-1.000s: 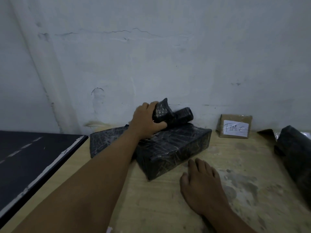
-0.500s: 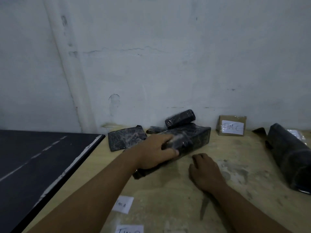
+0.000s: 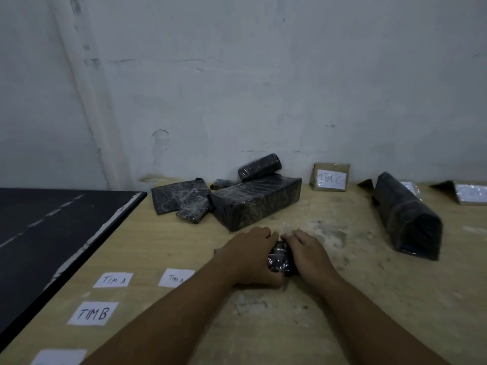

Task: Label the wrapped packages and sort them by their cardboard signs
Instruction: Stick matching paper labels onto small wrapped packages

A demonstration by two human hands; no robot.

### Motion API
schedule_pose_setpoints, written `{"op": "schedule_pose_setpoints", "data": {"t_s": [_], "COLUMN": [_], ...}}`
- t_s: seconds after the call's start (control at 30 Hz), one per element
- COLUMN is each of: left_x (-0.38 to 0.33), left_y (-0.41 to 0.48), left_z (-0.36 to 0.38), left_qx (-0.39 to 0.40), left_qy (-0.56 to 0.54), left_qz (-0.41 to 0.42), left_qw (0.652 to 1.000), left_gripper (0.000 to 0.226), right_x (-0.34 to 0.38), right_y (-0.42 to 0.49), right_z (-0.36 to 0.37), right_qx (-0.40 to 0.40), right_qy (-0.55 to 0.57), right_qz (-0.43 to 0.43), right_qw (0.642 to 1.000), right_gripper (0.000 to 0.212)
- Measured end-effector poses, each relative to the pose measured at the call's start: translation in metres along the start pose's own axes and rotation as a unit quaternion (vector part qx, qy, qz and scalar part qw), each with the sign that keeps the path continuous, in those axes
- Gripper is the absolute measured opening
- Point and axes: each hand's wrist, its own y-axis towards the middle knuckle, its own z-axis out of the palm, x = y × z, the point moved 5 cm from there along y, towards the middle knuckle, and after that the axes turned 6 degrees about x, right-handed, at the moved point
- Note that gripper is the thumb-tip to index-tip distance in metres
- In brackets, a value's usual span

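Note:
A small black wrapped package (image 3: 279, 260) lies on the wooden table (image 3: 342, 299), held between both hands. My left hand (image 3: 250, 255) grips its left side and my right hand (image 3: 307, 252) grips its right side; most of the package is hidden. Behind them a pile of black wrapped packages sits by the wall: a large block (image 3: 257, 201), a flat one (image 3: 178, 196), a small one (image 3: 192, 212) and one on top (image 3: 259, 167). White paper labels reading "TIM A" (image 3: 113, 280), "TIM A" (image 3: 176, 277) and "TIM B" (image 3: 92, 313) lie at the front left. A cardboard sign "TIM C" (image 3: 330, 177) leans against the wall.
A long black wrapped package (image 3: 407, 217) lies at the right. Another cardboard sign (image 3: 466, 192) stands at the far right. A black board (image 3: 47, 233) borders the table's left side. Another white label (image 3: 59, 356) sits at the bottom left edge. The white wall (image 3: 237, 88) closes the back.
My left hand took a small package from the pile and drew it toward me. My right hand rose from the table and closed on it. The view tilted down, showing the labels.

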Motion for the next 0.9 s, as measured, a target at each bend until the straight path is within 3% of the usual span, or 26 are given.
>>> {"op": "schedule_pose_setpoints", "data": {"t_s": [0.13, 0.4, 0.43, 0.5, 0.57, 0.6, 0.7, 0.77, 0.9], "left_x": [0.012, 0.099, 0.112, 0.139, 0.160, 0.166, 0.172, 0.172, 0.175], "left_y": [-0.008, -0.100, -0.112, -0.135, -0.152, -0.156, -0.160, -0.157, -0.159], "left_z": [0.001, -0.006, -0.007, -0.006, -0.002, 0.000, 0.011, 0.016, 0.016], "left_qx": [-0.019, 0.033, 0.015, -0.051, -0.149, -0.191, -0.239, -0.224, -0.230], "left_qy": [0.001, -0.146, -0.164, -0.229, -0.270, -0.280, -0.287, -0.240, -0.226], "left_qz": [-0.010, -0.132, -0.149, -0.187, -0.225, -0.240, -0.265, -0.247, -0.224], "left_qw": [1.000, 0.980, 0.975, 0.954, 0.924, 0.910, 0.889, 0.912, 0.920], "left_gripper": [0.110, 0.122, 0.111, 0.065, 0.023, 0.016, 0.016, 0.014, 0.015], "right_x": [-0.001, -0.006, -0.001, 0.022, 0.051, 0.064, 0.084, 0.083, 0.095], "right_y": [-0.006, -0.002, -0.004, -0.010, -0.021, -0.026, -0.043, -0.041, -0.021], "right_z": [0.015, 0.007, 0.003, 0.003, 0.020, 0.034, 0.081, 0.101, 0.102], "right_qx": [0.032, -0.008, -0.035, -0.096, -0.088, -0.055, 0.070, 0.110, 0.045], "right_qy": [-0.173, -0.231, -0.272, -0.345, -0.346, -0.328, -0.310, -0.335, -0.396], "right_qz": [-0.083, -0.056, -0.056, -0.111, -0.180, -0.206, -0.280, -0.299, -0.275], "right_qw": [0.981, 0.971, 0.960, 0.927, 0.917, 0.920, 0.906, 0.887, 0.875], "right_gripper": [0.021, 0.023, 0.023, 0.020, 0.019, 0.022, 0.035, 0.037, 0.017]}}
